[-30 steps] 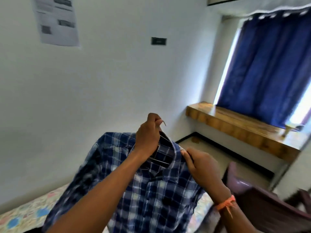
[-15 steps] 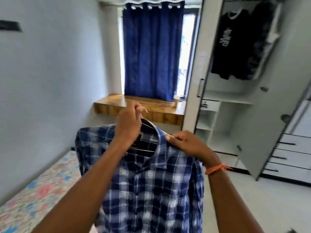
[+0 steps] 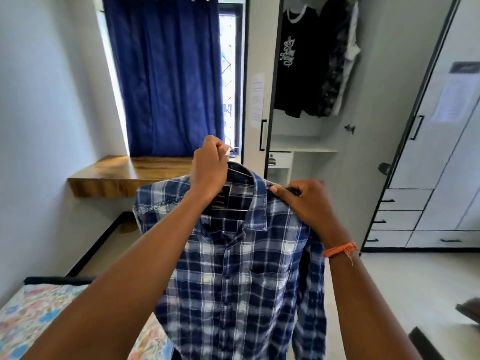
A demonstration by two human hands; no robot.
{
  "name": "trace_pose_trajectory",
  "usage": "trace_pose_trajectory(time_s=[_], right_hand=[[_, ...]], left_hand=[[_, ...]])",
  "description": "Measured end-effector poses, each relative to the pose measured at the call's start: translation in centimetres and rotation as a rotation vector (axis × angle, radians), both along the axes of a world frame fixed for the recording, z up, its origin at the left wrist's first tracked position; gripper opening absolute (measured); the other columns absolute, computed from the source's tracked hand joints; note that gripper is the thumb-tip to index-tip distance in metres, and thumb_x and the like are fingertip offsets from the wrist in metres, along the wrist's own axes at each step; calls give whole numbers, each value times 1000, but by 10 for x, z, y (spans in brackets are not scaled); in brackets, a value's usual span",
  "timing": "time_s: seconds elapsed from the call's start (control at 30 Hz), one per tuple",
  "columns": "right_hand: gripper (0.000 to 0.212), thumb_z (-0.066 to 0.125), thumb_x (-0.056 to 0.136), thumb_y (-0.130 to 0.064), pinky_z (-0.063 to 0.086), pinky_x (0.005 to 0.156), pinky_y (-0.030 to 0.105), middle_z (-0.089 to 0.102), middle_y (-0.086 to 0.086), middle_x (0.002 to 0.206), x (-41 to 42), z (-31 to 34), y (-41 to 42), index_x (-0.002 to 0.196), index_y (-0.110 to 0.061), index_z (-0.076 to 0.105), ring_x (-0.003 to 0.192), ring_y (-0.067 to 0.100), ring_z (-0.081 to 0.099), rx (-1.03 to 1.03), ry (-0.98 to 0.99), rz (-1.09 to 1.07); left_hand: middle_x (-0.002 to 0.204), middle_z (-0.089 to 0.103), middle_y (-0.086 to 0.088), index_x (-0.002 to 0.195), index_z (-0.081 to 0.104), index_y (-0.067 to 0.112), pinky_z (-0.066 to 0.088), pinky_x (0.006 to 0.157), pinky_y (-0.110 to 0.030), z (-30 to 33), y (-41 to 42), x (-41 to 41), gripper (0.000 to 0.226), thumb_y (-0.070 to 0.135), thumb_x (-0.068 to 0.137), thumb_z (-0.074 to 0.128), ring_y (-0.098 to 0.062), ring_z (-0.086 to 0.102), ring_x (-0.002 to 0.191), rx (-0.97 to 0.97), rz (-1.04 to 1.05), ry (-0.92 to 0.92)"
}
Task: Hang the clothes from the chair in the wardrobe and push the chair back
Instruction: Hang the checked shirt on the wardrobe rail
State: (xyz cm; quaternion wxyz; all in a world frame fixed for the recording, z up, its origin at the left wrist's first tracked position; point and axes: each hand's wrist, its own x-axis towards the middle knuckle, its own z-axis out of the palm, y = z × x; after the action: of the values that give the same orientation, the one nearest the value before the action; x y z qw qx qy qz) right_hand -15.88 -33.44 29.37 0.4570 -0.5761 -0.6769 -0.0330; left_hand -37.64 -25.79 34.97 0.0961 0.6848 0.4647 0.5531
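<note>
**Shirt's on the hanger, wardrobe's right in front**

So I'm watching the head cam feed and the blue plaid shirt (image 3: pixel 233 255) is hanging off a hanger (image 3: pixel 239 171), held up at about chest height in front of the open wardrobe (image 3: pixel 306 141). My read on the hands: the left hand (image 3: pixel 209 170) has its fingers curled tight around the top of the hanger, right where the hook would be (I can only see a pale bit sticking out past the knuckles). The right hand (image 3: pixel 309 203) is pinching the shirt's shoulder, thumb on top of the fabric, with an orange wristband (image 3: pixel 340 249) on that wrist.

Inside the wardrobe a black printed tee (image 3: pixel 293 55) and a couple of other dark clothes hang up top, above a white shelf. Blue curtain (image 3: pixel 166 74) and a wooden ledge (image 3: pixel 130 175) sit off to the left, a floral bedsheet (image 3: pixel 39 315) is down in the lower-left corner, and a dark edge shows at the lower right, too cropped to call.
</note>
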Motion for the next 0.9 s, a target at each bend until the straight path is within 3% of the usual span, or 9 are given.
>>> trace_pose_trajectory(time_s=[0.07, 0.27, 0.33, 0.53, 0.77, 0.9], right_hand=[[61, 58, 82, -71, 40, 44, 34, 43, -5, 43, 20, 5, 12, 50, -20, 47, 41, 11, 37, 94, -30, -79], [42, 67, 87, -48, 42, 44, 36, 51, -5, 49, 96, 29, 69, 60, -16, 61, 44, 15, 47, 284, -65, -110], [42, 66, 88, -46, 43, 45, 36, 54, -4, 52, 130, 37, 94, 64, -12, 64, 45, 16, 49, 334, -91, -115], [45, 65, 89, -50, 45, 45, 37, 57, -1, 54, 244, 74, 168, 67, -10, 66, 45, 17, 51, 420, -155, -127], [46, 62, 89, -56, 49, 51, 35, 66, 0, 62, 357, 99, 228, 74, -14, 72, 52, 16, 58, 452, -243, -277], [46, 61, 87, -55, 46, 50, 31, 64, 1, 58, 398, 97, 271, 70, -13, 69, 48, 17, 55, 446, -277, -363]], left_hand=[[83, 63, 3, 97, 57, 9, 44, 68, -30, 6, 22, 21, 16, 17, 103, 43, -11, 60, 73, -9, -21, -19], [83, 61, 7, 99, 57, 11, 44, 68, -24, 24, 100, 109, 15, 15, 102, 44, -8, 59, 75, -6, -87, -71], [84, 59, 9, 99, 57, 10, 40, 64, -12, 32, 124, 143, 14, 13, 102, 44, -3, 57, 75, 9, -96, -82], [85, 59, 9, 101, 56, 13, 39, 56, -4, 64, 192, 248, 13, 19, 103, 45, 2, 54, 73, 26, -120, -121], [71, 53, 8, 96, 57, 14, 35, 56, -22, 73, 267, 364, 25, 34, 104, 45, -5, 50, 61, 59, -165, -85], [80, 61, 3, 97, 59, 12, 47, 67, -33, 56, 320, 412, 28, 36, 103, 45, -16, 60, 74, 39, -185, -57]])
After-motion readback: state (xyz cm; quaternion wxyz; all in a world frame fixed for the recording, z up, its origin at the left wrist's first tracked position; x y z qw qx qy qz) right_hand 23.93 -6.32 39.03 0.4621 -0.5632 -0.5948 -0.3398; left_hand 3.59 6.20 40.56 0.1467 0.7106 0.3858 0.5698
